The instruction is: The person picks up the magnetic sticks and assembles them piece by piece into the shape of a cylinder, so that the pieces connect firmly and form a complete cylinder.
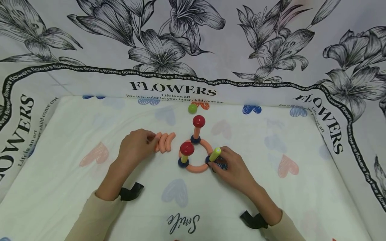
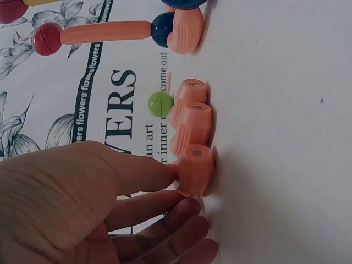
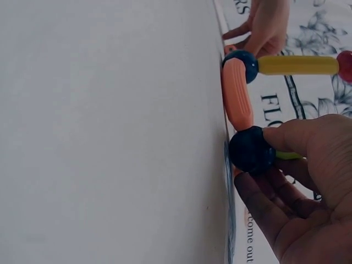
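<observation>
The ring [image 1: 197,168], orange arcs [image 1: 206,146] and dark-blue balls [image 1: 183,163] bearing standing rods [image 1: 197,133], lay on white cloth [image 1: 217,204]; at its right, your right hand [image 1: 232,167] pinched one ball [image 3: 252,149]; left of it, your left hand [image 1: 135,145] pinched a separate arc [image 2: 197,170].

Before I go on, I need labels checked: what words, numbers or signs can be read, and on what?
"FLOWERS": flower-printed cloth, top and right; cut off at left.
"Life is an art": same cloth.
"live it in color let your inner child come out": same cloth.
"flowers", repeated: black band; parts blurred.
"Smile": heart-printed cloth.
Toy pieces: none readable.
</observation>
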The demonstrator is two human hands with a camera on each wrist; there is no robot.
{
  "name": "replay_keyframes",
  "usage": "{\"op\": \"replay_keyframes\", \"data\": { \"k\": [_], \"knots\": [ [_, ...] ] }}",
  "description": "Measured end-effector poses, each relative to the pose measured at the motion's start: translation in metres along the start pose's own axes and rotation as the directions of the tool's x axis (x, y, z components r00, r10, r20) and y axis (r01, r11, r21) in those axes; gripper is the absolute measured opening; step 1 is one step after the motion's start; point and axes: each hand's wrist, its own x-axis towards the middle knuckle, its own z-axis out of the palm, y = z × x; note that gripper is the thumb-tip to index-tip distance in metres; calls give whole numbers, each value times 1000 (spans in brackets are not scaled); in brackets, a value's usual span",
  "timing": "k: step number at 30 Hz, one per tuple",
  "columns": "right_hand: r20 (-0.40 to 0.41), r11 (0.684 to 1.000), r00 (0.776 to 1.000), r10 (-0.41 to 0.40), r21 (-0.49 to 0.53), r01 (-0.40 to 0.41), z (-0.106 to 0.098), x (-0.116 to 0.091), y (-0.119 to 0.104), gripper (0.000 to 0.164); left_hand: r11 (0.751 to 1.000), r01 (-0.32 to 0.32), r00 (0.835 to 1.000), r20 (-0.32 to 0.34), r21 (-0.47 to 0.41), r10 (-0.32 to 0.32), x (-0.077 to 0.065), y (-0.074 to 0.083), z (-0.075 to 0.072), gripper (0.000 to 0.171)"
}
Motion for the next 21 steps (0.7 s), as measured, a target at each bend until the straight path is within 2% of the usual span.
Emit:
{"op": "replay_keyframes", "data": {
  "k": [8, 13, 21],
  "knots": [
    [1, 1000, 1000, 6, -1, -6, -1, 0, 0, 20, 999, 32, 998, -57, 18, -30, 0, -1, 0, 36],
    [2, 1000, 1000, 0, 8, 0, -1, 1, 1, 20, 996, 74, 997, -30, 42, -73, -3, 1, -5, 36],
    [2, 1000, 1000, 9, 2, -9, 0, 0, 0, 20, 998, 52, 999, -2, 36, -52, -5, 0, -9, 31]
  ]
}}
